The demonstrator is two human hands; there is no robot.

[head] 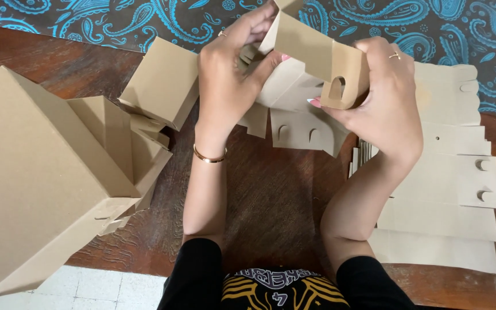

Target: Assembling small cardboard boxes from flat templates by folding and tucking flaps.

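Brown wood of the tabletop (pixel 271 212) lies nearest, with both forearms reaching away over it, black sleeves pushed to the elbows. At the near left sits a big finished cardboard box (pixel 35 178), with smaller folded boxes (pixel 162 80) just beyond it; on the right a stack of flat box blanks (pixel 449 183) lies spread out. Further off, raised above the tabletop, is the half-folded cardboard box (pixel 311 51) being worked. It looks light and fairly stiff, though thin enough to crease or tear at the slotted tabs, so the panels near the folds seem the safest places to pinch. Left hand (pixel 228 74) bends at the wrist, its grip closed on the box's left flaps. Right hand (pixel 388 103) curls around the right panel, thumb pressing under the arched tab slot. Beyond lies a blue paisley cloth (pixel 144 23)
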